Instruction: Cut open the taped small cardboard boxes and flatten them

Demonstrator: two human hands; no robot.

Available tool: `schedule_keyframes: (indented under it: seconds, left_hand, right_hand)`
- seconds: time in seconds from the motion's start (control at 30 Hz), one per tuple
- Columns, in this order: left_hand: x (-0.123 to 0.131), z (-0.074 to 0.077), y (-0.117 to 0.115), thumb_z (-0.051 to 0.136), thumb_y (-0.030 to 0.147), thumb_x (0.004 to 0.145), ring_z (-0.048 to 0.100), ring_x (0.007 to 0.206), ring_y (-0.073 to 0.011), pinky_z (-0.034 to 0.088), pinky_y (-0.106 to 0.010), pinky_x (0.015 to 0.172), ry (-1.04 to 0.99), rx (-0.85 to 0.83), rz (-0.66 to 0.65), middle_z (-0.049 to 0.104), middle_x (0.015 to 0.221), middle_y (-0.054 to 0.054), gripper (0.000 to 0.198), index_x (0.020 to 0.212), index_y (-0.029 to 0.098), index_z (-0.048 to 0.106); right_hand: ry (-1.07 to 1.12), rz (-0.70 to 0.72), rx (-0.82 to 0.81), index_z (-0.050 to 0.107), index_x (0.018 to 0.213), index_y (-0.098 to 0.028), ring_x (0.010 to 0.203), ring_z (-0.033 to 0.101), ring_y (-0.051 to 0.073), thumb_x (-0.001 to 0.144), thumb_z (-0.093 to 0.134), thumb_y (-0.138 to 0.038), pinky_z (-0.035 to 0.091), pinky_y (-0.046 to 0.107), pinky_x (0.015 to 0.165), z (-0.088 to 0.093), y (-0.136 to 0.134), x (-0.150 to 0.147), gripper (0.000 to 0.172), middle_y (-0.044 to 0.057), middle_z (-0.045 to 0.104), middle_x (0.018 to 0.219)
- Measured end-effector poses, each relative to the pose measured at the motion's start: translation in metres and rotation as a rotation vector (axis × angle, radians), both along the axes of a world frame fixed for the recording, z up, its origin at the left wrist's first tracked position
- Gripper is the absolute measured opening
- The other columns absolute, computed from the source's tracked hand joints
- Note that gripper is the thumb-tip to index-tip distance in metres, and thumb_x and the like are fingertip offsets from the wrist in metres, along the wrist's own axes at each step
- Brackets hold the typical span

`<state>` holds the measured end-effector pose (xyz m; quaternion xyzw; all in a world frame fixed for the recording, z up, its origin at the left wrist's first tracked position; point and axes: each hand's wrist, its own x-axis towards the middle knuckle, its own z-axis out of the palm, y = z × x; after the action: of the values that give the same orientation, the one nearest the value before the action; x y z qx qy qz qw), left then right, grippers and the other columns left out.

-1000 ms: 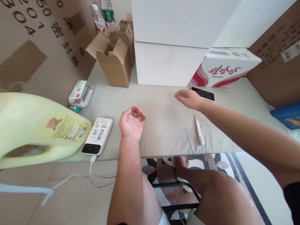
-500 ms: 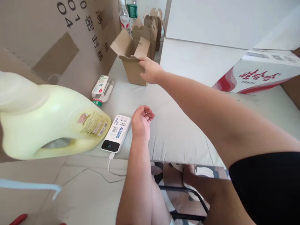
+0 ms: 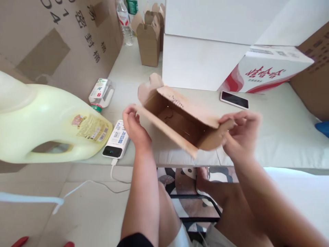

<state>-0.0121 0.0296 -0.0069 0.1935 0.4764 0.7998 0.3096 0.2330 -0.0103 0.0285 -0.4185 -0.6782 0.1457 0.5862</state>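
A small brown cardboard box point(image 3: 180, 120) lies tilted on its side above the table's front edge, its open mouth toward me. My left hand point(image 3: 135, 125) pinches a flap at the box's left end. At the right end, my right hand point(image 3: 240, 132) grips the box with fingers curled round its bottom corner. Both hands are slightly blurred by motion. More small cardboard boxes point(image 3: 149, 37) stand upright at the back of the table.
A large pale yellow jug point(image 3: 48, 123) lies at the left, a white power bank point(image 3: 117, 140) with a cable beside it. A phone point(image 3: 234, 100) rests near a red-and-white carton point(image 3: 267, 70). Big white boxes point(image 3: 203, 51) and brown cartons point(image 3: 51, 44) ring the grey table point(image 3: 282, 137).
My right hand took a small cardboard box from the back of the table and brought it to the front. My left hand rose from resting on the table and took hold of its flap.
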Motion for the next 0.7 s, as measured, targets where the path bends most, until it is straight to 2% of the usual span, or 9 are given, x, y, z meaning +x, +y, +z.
schedule_keyframes:
  seconds: [0.1,0.17,0.23,0.33,0.43,0.5,0.6,0.63,0.7]
  left_hand:
    - [0.02,0.0,0.001,0.048,0.045,0.099,0.063,0.122,-0.018,0.048,-0.027,0.105,0.096,0.107,-0.19,0.07,0.115,-0.003,0.028,0.103,0.024,0.067]
    - [0.035,0.001,0.0,0.047,0.055,0.098,0.064,0.12,-0.0207,0.05,-0.03,0.104,0.095,0.166,-0.298,0.07,0.111,-0.004,0.037,0.1,0.024,0.067]
    - [0.046,0.001,0.0,0.048,0.058,0.096,0.065,0.115,-0.0216,0.05,-0.032,0.103,0.096,0.211,-0.37,0.071,0.108,-0.005,0.04,0.095,0.023,0.068]
    - [0.055,0.0,-0.001,0.051,0.056,0.095,0.065,0.109,-0.0212,0.051,-0.032,0.101,0.161,0.198,-0.317,0.07,0.1,-0.004,0.038,0.085,0.023,0.067]
    - [0.061,-0.003,0.001,0.046,0.061,0.095,0.066,0.108,-0.0225,0.05,-0.036,0.104,0.296,0.188,-0.281,0.07,0.096,-0.005,0.046,0.082,0.024,0.07]
    - [0.065,-0.005,0.002,0.043,0.056,0.098,0.066,0.105,-0.0227,0.048,-0.038,0.106,0.39,0.244,-0.291,0.071,0.094,-0.006,0.048,0.078,0.024,0.073]
    - [0.07,-0.007,0.003,0.043,0.038,0.1,0.065,0.095,-0.0196,0.049,-0.035,0.1,0.497,0.249,-0.261,0.07,0.087,-0.003,0.043,0.075,0.025,0.075]
    - [0.071,-0.007,0.003,0.045,0.032,0.099,0.063,0.09,-0.0181,0.049,-0.033,0.095,0.506,0.217,-0.26,0.069,0.086,-0.002,0.039,0.077,0.024,0.076]
    - [0.071,-0.009,0.002,0.049,0.022,0.098,0.06,0.084,-0.0151,0.048,-0.03,0.086,0.478,0.161,-0.295,0.068,0.085,-0.001,0.03,0.082,0.022,0.075]
  right_hand:
    - [-0.061,-0.123,0.074,0.058,0.086,-0.027,0.076,0.064,0.017,0.071,0.059,-0.007,0.05,0.031,0.064,-0.005,-0.034,0.021,0.025,0.0,0.064,0.082]
    - [-0.109,-0.091,0.088,0.056,0.077,-0.026,0.068,0.064,0.017,0.068,0.054,-0.007,0.049,0.032,0.06,-0.007,-0.043,0.03,0.021,-0.001,0.063,0.074]
    - [-0.098,-0.067,0.063,0.054,0.076,-0.025,0.067,0.067,0.018,0.066,0.052,-0.005,0.046,0.031,0.055,-0.01,-0.048,0.038,0.022,-0.001,0.069,0.076]
    - [-0.018,-0.157,-0.01,0.059,0.082,-0.025,0.08,0.073,0.02,0.072,0.051,-0.003,0.046,0.031,0.054,-0.017,-0.049,0.049,0.025,0.005,0.078,0.111]
    - [0.054,-0.172,-0.083,0.066,0.112,-0.03,0.091,0.074,0.021,0.084,0.05,-0.007,0.051,0.032,0.058,-0.028,-0.047,0.057,0.039,0.006,0.071,0.136]
    - [0.028,-0.129,-0.153,0.062,0.13,-0.033,0.081,0.072,0.018,0.09,0.052,-0.013,0.055,0.034,0.06,-0.034,-0.044,0.062,0.046,0.006,0.068,0.139]
    - [-0.046,-0.131,-0.18,0.06,0.133,-0.035,0.067,0.065,0.014,0.092,0.06,-0.021,0.057,0.034,0.06,-0.039,-0.037,0.069,0.044,0.007,0.066,0.139]
    - [-0.049,-0.163,-0.157,0.059,0.134,-0.035,0.07,0.065,0.014,0.091,0.063,-0.024,0.058,0.035,0.063,-0.04,-0.035,0.071,0.044,0.008,0.064,0.141]
    - [-0.023,-0.222,-0.116,0.052,0.14,-0.036,0.089,0.069,0.019,0.089,0.066,-0.029,0.06,0.039,0.075,-0.043,-0.032,0.073,0.053,0.01,0.055,0.149]
